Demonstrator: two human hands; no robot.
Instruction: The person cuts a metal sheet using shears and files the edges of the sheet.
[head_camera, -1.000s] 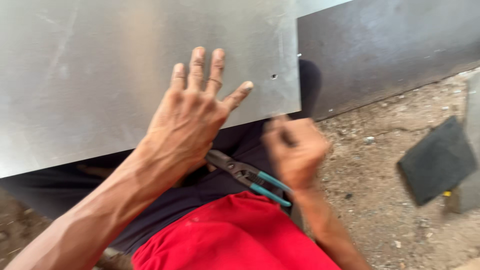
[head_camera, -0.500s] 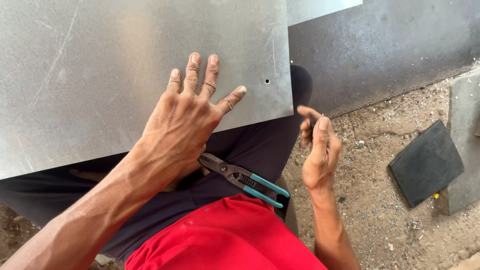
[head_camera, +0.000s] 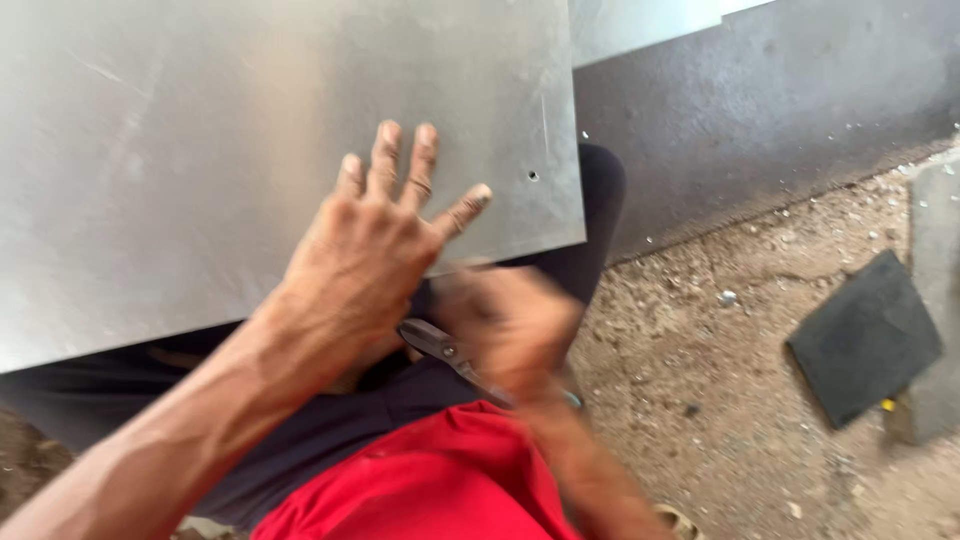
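Observation:
A large grey metal sheet (head_camera: 200, 120) lies across my lap, with a small hole near its right corner. My left hand (head_camera: 375, 250) rests flat on its lower edge, fingers spread. Beneath that edge, a pair of snips (head_camera: 435, 345) with dark jaws lies on my dark trousers. My right hand (head_camera: 510, 325) is blurred by motion and covers the tool's handles. Whether its fingers have closed on them cannot be made out.
Red cloth (head_camera: 420, 480) covers my lap at the bottom. A dark metal plate (head_camera: 760, 110) lies behind the sheet on the right. A black square pad (head_camera: 865, 335) sits on gritty ground (head_camera: 720, 400), beside a grey slab at the right border.
My right hand, raised and open at the right half a second ago, has swung left and down onto the snips' handles. My left hand has stayed on the sheet.

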